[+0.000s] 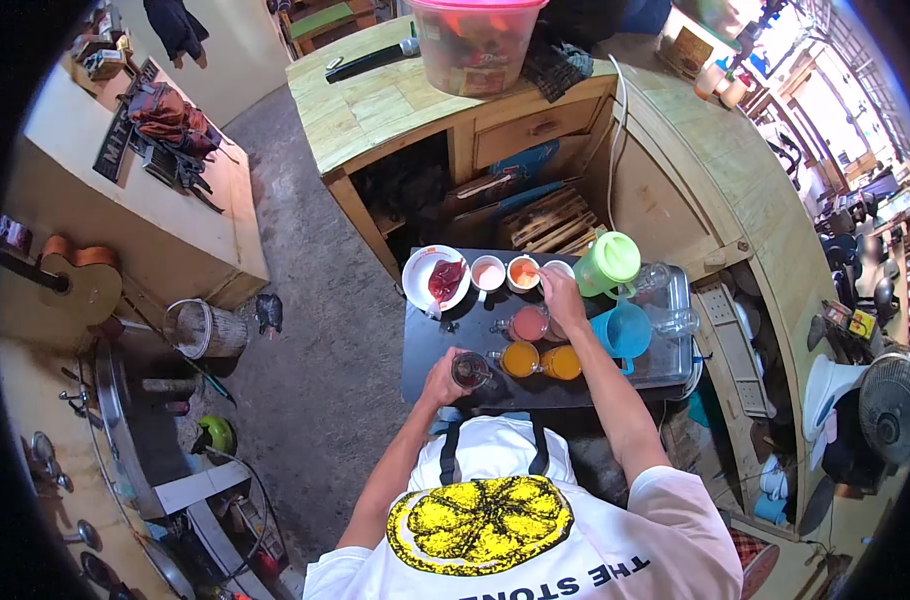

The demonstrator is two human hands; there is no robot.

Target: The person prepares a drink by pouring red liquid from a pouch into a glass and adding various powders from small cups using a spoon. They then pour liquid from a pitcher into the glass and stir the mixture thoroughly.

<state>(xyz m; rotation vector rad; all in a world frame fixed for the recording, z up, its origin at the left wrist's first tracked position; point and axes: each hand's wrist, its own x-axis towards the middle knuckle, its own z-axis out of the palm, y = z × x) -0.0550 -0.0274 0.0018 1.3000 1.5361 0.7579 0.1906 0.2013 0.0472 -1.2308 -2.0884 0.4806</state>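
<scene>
My left hand (442, 382) is wrapped round a glass mug (470, 370) with something dark in it, at the table's near left. My right hand (563, 300) reaches over to a white cup with orange contents (523, 273); its fingertips are closed by the rim, and what they hold is hidden. Partly behind that hand is another white cup (558, 267). A white cup with pale pink contents (488, 272) and a plate (412, 280) bearing a dark red item (445, 280) stand further left. Between my hands are mugs of pink drink (528, 323) and orange drink (520, 359).
A light green pitcher (610, 262) and a blue pitcher (625, 330) stand right of my right hand, with clear glassware (675, 322) beyond. All this rests on a dark table (425, 335). A wooden counter (375, 110) with a pink-lidded tub (480, 50) borders the far side.
</scene>
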